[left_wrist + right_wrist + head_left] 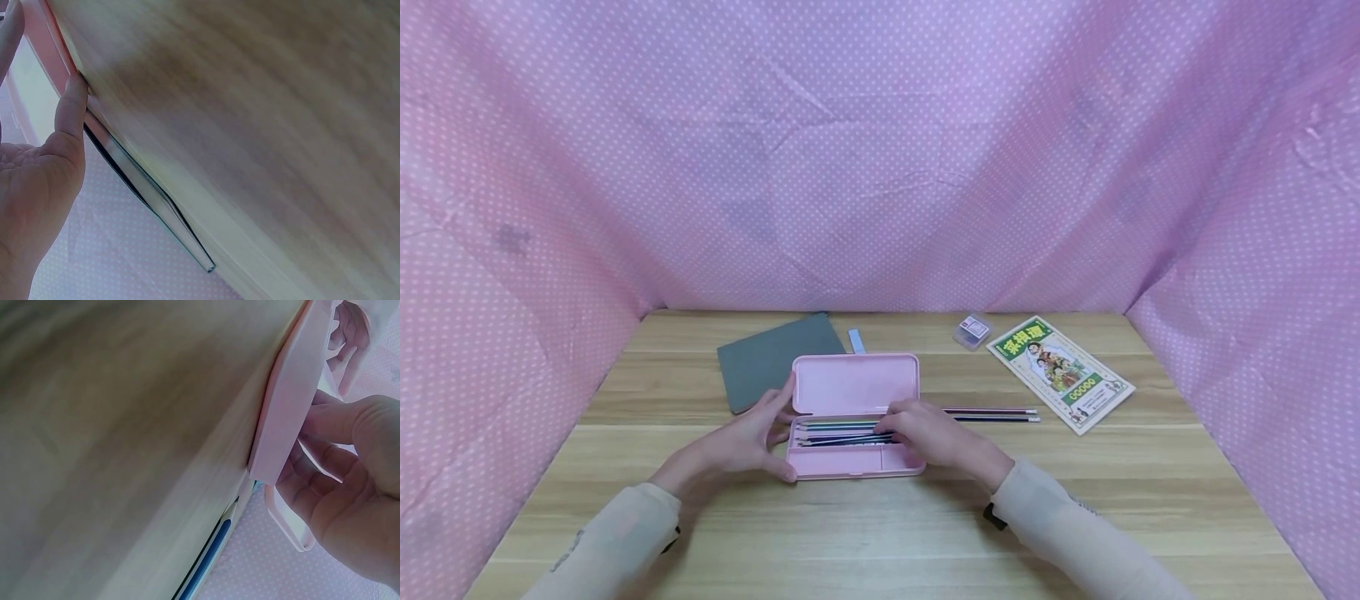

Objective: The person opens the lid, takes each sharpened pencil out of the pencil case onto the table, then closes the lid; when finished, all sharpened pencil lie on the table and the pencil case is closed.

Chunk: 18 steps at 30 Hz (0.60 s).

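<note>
Pink pencil case (835, 465), open on the desk (842, 542) around its middle, with lid (856, 385) raised along the far side. In its far long compartment, several pencils (827, 442), points toward the left end.

At the left end of the case, the left hand (745, 437): grip spread apart, with thumb against the near left corner and forefinger at the left edge of the lid.

Over the right part of the case, the right hand (928, 433): bent inward across the near wall and down among the pencils, with fingertips partly hidden. Impossible to tell whether its grip is clamped on a pencil or merely resting there.

To the right, two loose pencils (1000, 419) flat on the desk, side by side, partly behind the right hand, eraser ends pointing right. In the right wrist view, a sharpened tip near the case corner.

Beyond the case, a dark green notebook (775, 358), partly covered by the lid, and a small pale blue strip (856, 340) just past it. Farther right, a small clear box (972, 332) near a green-and-cream booklet (1060, 375), set at an angle. All around the back and sides, pink dotted cloth (880, 167).
</note>
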### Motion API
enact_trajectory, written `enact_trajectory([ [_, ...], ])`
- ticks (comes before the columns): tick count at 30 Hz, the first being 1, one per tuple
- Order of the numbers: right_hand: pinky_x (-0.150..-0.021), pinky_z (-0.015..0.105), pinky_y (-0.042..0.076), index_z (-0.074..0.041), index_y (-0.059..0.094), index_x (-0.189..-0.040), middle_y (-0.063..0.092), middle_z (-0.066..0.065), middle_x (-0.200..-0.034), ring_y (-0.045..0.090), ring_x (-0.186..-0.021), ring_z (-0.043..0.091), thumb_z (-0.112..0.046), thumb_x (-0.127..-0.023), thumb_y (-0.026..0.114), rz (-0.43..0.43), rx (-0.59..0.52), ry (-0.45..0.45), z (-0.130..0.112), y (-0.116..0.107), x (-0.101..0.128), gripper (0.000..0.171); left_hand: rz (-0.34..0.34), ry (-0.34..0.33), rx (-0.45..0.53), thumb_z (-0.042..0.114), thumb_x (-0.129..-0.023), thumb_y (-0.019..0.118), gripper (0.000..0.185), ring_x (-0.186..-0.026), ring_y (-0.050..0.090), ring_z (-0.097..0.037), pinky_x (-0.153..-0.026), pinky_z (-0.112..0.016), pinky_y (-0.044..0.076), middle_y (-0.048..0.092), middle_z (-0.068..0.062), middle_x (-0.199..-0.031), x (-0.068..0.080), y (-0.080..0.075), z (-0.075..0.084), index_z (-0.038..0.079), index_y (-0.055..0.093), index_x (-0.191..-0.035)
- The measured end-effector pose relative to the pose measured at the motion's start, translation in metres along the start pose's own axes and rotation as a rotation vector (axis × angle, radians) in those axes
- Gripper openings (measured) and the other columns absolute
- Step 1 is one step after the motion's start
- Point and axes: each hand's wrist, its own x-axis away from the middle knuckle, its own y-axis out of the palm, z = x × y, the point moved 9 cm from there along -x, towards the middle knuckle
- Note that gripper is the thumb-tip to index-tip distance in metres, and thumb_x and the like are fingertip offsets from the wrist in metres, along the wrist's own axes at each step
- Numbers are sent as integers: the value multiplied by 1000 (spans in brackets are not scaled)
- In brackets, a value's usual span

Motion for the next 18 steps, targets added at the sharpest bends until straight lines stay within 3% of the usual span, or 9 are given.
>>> enact_trajectory([
  [10, -83, 24, 56, -10, 76, -117, 69, 2, -104, 61, -91, 9, 6, -94, 67, 0, 24, -15, -2, -1, 1, 29, 1, 11, 2, 15, -67, 96, 146, -141, 35, -38, -114, -41, 40, 19, -17, -154, 0, 0, 1, 23, -15, -162],
  [18, -89, 29, 57, -8, 74, -119, 68, 3, -107, 62, -96, 13, 9, -93, 63, 48, 39, -14, -9, -13, 13, 33, 6, -12, -8, 16, -66, 97, 148, -142, 35, -36, -114, -40, 39, 19, -14, -155, -1, 0, 0, 26, -15, -162],
])
